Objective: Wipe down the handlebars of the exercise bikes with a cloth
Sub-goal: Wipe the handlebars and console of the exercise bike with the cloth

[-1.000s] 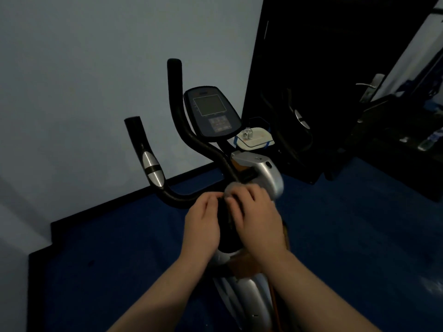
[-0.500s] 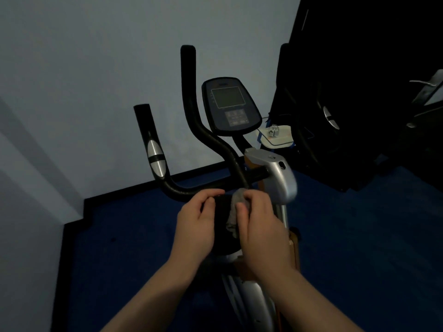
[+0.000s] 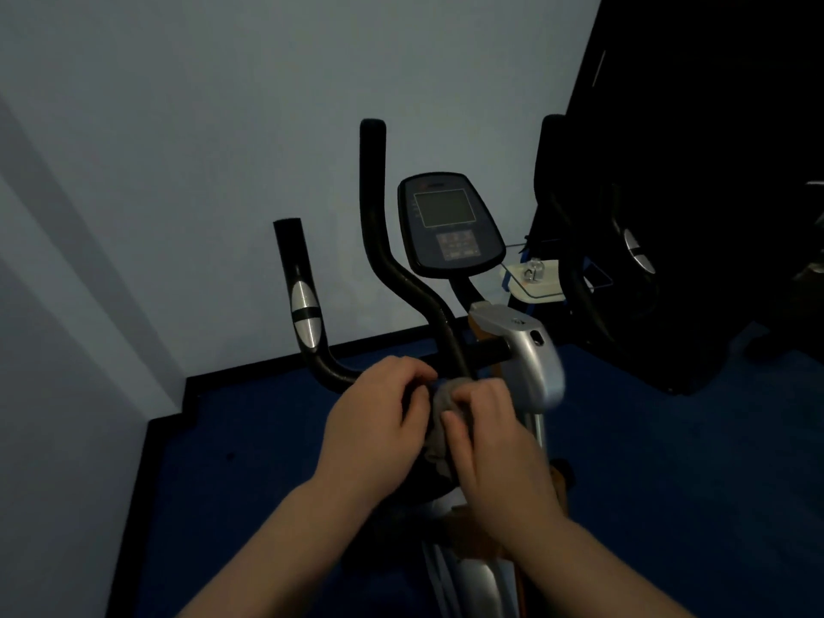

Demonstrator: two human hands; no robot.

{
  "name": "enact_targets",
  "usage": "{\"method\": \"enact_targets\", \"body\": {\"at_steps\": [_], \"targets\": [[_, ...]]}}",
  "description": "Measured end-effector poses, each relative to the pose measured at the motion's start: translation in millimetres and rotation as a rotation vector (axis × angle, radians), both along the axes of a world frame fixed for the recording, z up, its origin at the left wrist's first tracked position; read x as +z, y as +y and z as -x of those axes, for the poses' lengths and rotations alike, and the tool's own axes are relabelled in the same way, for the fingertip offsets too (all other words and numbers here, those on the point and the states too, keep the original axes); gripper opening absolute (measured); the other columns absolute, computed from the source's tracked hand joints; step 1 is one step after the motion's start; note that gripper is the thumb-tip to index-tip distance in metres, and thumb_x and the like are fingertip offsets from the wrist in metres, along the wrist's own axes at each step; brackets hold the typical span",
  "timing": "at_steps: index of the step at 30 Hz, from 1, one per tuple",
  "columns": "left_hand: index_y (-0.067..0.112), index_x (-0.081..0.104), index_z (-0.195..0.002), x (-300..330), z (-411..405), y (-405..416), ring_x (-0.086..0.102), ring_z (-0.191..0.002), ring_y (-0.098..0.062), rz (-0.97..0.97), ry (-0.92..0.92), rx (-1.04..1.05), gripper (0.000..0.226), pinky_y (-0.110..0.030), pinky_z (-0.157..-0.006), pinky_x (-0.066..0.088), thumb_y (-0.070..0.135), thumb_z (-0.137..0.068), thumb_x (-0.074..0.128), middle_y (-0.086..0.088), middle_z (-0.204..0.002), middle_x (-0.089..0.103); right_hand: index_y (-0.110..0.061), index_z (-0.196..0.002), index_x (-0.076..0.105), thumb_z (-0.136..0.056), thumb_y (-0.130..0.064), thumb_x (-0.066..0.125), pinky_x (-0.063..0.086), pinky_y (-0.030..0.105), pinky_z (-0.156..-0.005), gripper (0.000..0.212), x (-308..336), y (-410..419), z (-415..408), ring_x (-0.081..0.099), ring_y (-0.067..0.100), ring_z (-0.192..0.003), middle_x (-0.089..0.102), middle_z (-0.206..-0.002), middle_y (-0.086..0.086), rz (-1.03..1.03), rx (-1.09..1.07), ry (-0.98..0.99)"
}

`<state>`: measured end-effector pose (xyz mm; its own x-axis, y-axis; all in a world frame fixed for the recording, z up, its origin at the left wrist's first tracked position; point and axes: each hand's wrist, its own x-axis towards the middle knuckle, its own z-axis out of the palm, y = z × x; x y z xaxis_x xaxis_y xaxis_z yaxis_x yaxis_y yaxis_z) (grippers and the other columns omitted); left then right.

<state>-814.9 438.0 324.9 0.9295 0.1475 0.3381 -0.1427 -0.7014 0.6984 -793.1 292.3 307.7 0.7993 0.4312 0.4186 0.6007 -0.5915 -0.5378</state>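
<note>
Since half a second ago, my right hand (image 3: 495, 443) bunches the cloth (image 3: 441, 405) tighter; left hand (image 3: 379, 421) fingers curl alongside; loose folds risk slipping off the handlebars (image 3: 401, 278).

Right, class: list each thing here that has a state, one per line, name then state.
Left hand: closed on the cloth.
Right hand: closed on the cloth.
Cloth: bunched between both hands, beside the handlebar.
Handlebar: upright, bare.
Console screen: dark.
</note>
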Motion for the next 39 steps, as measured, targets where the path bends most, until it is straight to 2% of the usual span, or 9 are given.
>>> {"method": "enact_targets", "body": {"at_steps": [6, 13, 17, 20, 23, 26, 29, 34, 39], "targets": [[0.033, 0.055, -0.117, -9.0, 2.2, -2.2, 0.057, -0.098, 0.002, 0.208, -0.035, 0.025, 0.03, -0.018, -0.081, 0.047, 0.017, -0.094, 0.046, 0.017, -0.106, 0.059, -0.029, -0.104, 0.04, -0.099, -0.035, 0.035, 0.05, 0.04, -0.054, 0.01, 21.9, 22.7, -32.3, 0.051, 0.01, -0.064, 0.042, -0.096, -0.01, 0.165, 0.142, -0.047], [0.037, 0.064, -0.098, -14.9, 1.1, -0.8, 0.06, -0.097, 0.004, 0.313, 0.006, 0.025, 0.027, -0.012, -0.081, 0.046, 0.016, -0.095, 0.048, 0.02, -0.098, 0.065, -0.036, -0.106, 0.039, -0.094, -0.047, 0.028, 0.053, 0.034, -0.054, 0.02, 3.8, -7.0, -0.5, 0.056, 0.009, -0.068, 0.037, -0.103, -0.014, 0.042, 0.026, 0.029], [0.042, 0.063, -0.099, -16.4, 1.4, -2.2, 0.061, -0.095, 0.004, 0.338, 0.016, 0.04, 0.027, -0.008, -0.079, 0.045, 0.019, -0.094, 0.049, 0.021, -0.098, 0.065, -0.028, -0.1, 0.04, -0.097, -0.04, 0.034, 0.051, 0.042, -0.055, 0.013, 14.3, 19.1, -18.0, 0.055, 0.014, -0.065, 0.046, -0.095, -0.007, 0.063, 0.007, 0.008], [0.043, 0.062, -0.099, -15.3, 0.8, -2.4, 0.062, -0.093, 0.004, 0.357, 0.001, 0.05, 0.028, -0.007, -0.075, 0.046, 0.018, -0.093, 0.049, 0.022, -0.098, 0.065, -0.029, -0.097, 0.043, -0.097, -0.034, 0.04, 0.049, 0.037, -0.057, 0.006, 11.9, 22.4, -17.0, 0.054, 0.008, -0.066, 0.049, -0.093, -0.009, -0.069, -0.004, 0.028], [0.039, 0.064, -0.096, -12.3, 1.2, -3.8, 0.061, -0.091, 0.004, 0.319, 0.013, 0.068, 0.024, -0.012, -0.074, 0.048, 0.02, -0.093, 0.049, 0.021, -0.097, 0.065, -0.044, -0.09, 0.035, -0.095, -0.035, 0.042, 0.047, 0.028, -0.056, 0.012, -1.8, 4.9, 2.5, 0.054, 0.003, -0.072, 0.046, -0.094, -0.018, -0.218, -0.053, 0.101], [0.038, 0.062, -0.1, -8.0, 2.2, -3.0, 0.059, -0.092, 0.003, 0.193, 0.01, 0.055, 0.019, -0.016, -0.074, 0.05, 0.025, -0.091, 0.052, 0.022, -0.1, 0.061, -0.043, -0.093, 0.041, -0.094, -0.042, 0.04, 0.045, 0.016, -0.061, 0.002, -5.8, -7.8, 5.6, 0.056, -0.003, -0.08, 0.05, -0.093, -0.025, -0.351, -0.104, 0.182], [0.036, 0.062, -0.102, 4.1, -5.6, 1.5, 0.056, -0.099, 0.003, 0.071, -0.037, 0.046, 0.018, -0.012, -0.078, 0.045, 0.029, -0.088, 0.054, 0.024, -0.101, 0.058, -0.041, -0.093, 0.045, -0.092, -0.04, 0.045, 0.043, 0.012, -0.062, 0.003, 5.4, -21.3, -21.3, 0.057, 0.004, -0.08, 0.054, -0.088, -0.019, -0.482, -0.149, 0.095], [0.029, 0.063, -0.105, 18.0, -33.3, 13.3, 0.052, -0.101, 0.005, 0.015, 0.043, 0.034, 0.017, -0.011, -0.083, 0.039, 0.023, -0.09, 0.057, 0.018, -0.104, 0.059, -0.031, -0.097, 0.05, -0.093, -0.028, 0.052, 0.043, 0.017, -0.07, 0.005, -1.0, -22.6, -55.2, 0.05, 0.002, -0.086, 0.046, -0.096, -0.017, -0.268, -0.009, 0.001], [0.035, 0.062, -0.103, 1.7, -36.7, 13.6, 0.054, -0.082, 0.005, 0.031, 0.146, 0.124, 0.018, -0.012, -0.07, 0.04, 0.023, -0.089, 0.058, 0.021, -0.101, 0.058, -0.04, -0.095, 0.045, -0.091, -0.042, 0.041, 0.043, 0.015, -0.067, 0.006, -24.9, -2.7, -64.8, 0.05, -0.001, -0.085, 0.04, -0.1, -0.02, -0.251, 0.043, 0.031]]}}
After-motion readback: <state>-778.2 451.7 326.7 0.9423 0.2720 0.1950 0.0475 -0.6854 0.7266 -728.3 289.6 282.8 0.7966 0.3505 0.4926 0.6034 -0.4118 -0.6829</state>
